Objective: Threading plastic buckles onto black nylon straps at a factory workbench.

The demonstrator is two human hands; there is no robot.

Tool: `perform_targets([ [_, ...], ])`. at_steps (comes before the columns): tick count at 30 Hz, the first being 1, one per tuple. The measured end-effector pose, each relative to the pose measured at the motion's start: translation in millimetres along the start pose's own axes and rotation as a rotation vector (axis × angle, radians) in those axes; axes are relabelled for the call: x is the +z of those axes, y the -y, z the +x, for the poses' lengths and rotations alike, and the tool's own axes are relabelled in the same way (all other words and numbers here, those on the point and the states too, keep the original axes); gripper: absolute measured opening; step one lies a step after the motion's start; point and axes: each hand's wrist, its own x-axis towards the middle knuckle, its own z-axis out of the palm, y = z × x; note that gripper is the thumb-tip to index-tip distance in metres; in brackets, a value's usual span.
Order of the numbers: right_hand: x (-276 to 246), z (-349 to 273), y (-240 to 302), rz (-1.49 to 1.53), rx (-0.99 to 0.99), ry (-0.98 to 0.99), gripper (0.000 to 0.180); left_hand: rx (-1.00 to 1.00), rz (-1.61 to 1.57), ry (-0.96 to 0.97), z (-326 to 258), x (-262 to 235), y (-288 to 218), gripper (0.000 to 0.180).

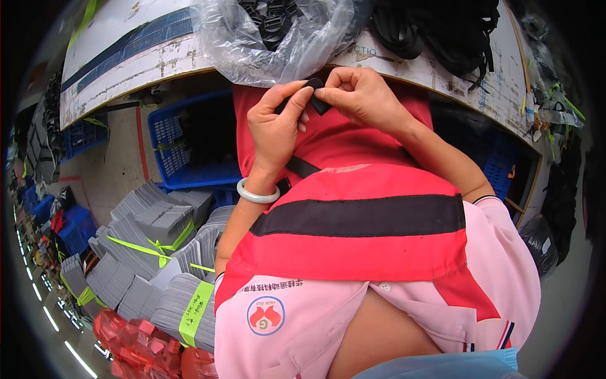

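Observation:
A short piece of black webbing strap (320,105) is pinched between my two hands, in front of the table's near edge. My left hand (275,126), below a pale bangle (257,191), closes thumb and forefinger on its left part. My right hand (361,98) grips its upper right part with bent fingers. The strap looks folded or looped; fingers hide some of it. Just beyond my hands, a clear plastic bag (221,47) lies open on the table, holding several black plastic buckles (275,24).
The worn white table (145,66) carries black straps (435,31) at the far right. A blue crate (167,142) stands under it at left. Stacks of grey sheets (126,271) tied with green bands and a red plastic bag (142,344) lie at lower left. A red apron (353,246) covers my lap.

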Motion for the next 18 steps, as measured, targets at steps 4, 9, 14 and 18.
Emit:
perform_targets([
  [4,0.1,6.7,-10.0,0.204,-0.013,-0.01,0.021,0.08,0.024,0.019,0.1,-6.1,-2.1,0.013],
  [9,1.3,15.3,-11.3,0.425,0.184,0.265,0.018,-0.02,0.001,0.177,-10.1,-28.8,-12.6,0.011],
  [14,-7.2,36.8,-13.4,0.249,-0.113,-0.035,0.018,-0.192,0.188,0.114,-37.1,-109.5,-65.1,0.011],
  [18,-15.6,32.5,-17.4,0.135,-0.052,0.059,0.018,0.114,0.297,-0.602,-43.5,-179.8,-61.4,0.027],
])
